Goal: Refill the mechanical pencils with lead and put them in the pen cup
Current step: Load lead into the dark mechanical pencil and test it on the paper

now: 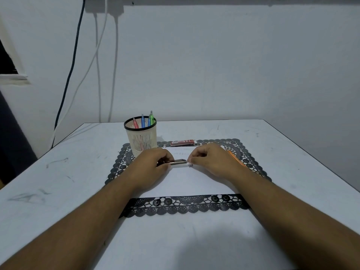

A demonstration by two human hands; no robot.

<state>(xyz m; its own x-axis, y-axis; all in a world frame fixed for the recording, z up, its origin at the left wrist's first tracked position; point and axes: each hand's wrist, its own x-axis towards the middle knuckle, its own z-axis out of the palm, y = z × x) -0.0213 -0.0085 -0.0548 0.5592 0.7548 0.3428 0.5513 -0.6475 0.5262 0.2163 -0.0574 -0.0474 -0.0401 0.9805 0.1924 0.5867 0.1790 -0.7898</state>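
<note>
Both forearms reach over the tabletop. Left hand grips a dark mechanical pencil lying level above white paper; right hand pinches at its end. Just beyond the hands lies a red lead case, beyond the left hand a pen cup holding three pencils. An orange pencil lies by the right hand.

Dark pencil held level (three in cup)

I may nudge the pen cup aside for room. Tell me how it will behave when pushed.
The pen cup looks like thin slotted plastic, so probably light and easy to slide. It is tall and narrow with three pencils standing above its rim, so a high push might tip it. It sits on the lace placemat's edge, which could snag it.
</note>
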